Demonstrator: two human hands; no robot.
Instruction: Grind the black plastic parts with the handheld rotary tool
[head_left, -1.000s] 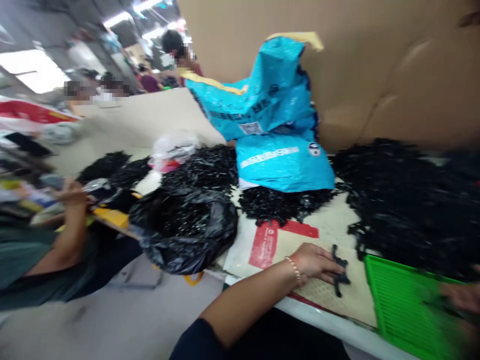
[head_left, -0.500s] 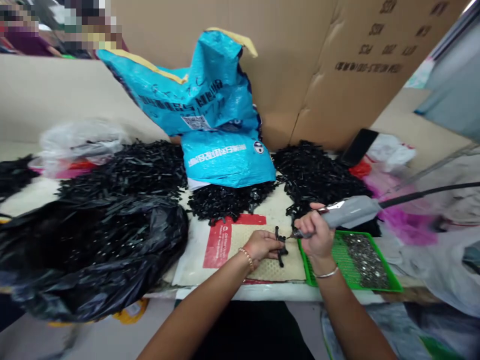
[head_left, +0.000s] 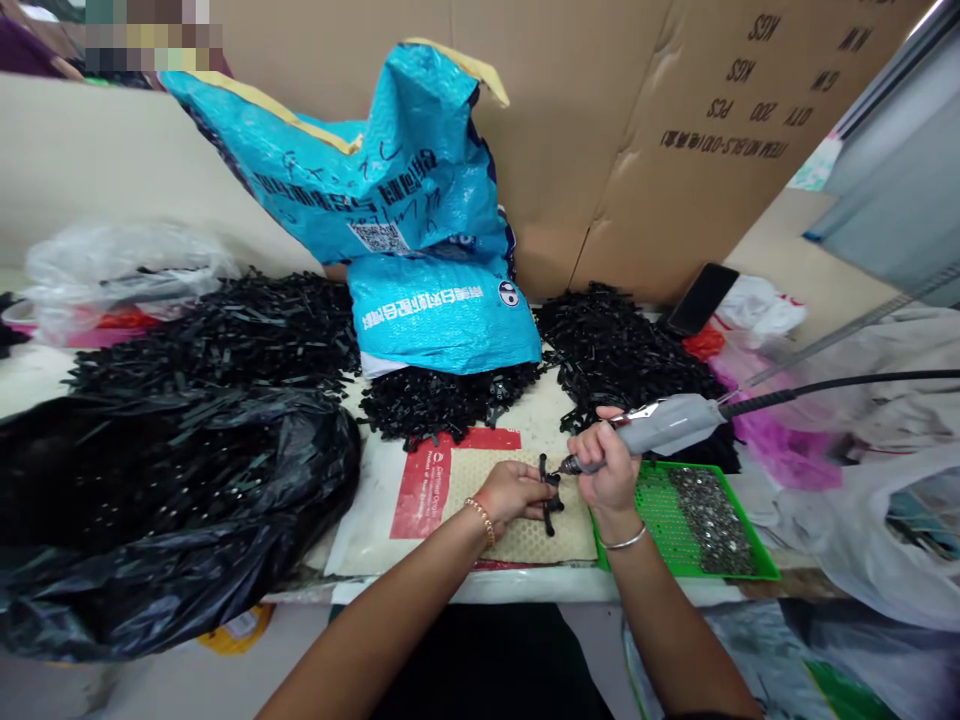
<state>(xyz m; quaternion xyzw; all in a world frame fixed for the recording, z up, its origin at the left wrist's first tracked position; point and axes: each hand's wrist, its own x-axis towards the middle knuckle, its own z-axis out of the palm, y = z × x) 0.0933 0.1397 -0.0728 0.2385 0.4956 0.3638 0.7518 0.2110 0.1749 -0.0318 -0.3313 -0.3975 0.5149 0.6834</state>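
My left hand (head_left: 512, 492) pins a small black plastic part (head_left: 549, 494) down on a beige perforated mat (head_left: 525, 540) near the table's front edge. My right hand (head_left: 606, 468) is wrapped round a grey electric screwdriver (head_left: 660, 425), its tip touching the top of that part. The tool's black cable (head_left: 847, 382) runs off to the right. A green tray (head_left: 660, 510) holding several small metal screws (head_left: 709, 505) sits right beside my right wrist.
Heaps of black plastic parts (head_left: 622, 345) lie behind the mat and to the left (head_left: 232, 330). A blue woven sack (head_left: 420, 230) leans on a cardboard wall (head_left: 615, 130). A black bin bag (head_left: 165, 500) bulges at the left. A dark phone (head_left: 703, 297) and clear bags (head_left: 870, 520) sit at right.
The view swung right from the left side of the table onto the mat. My right hand came in with the screwdriver and set its tip on the part that my left hand holds.
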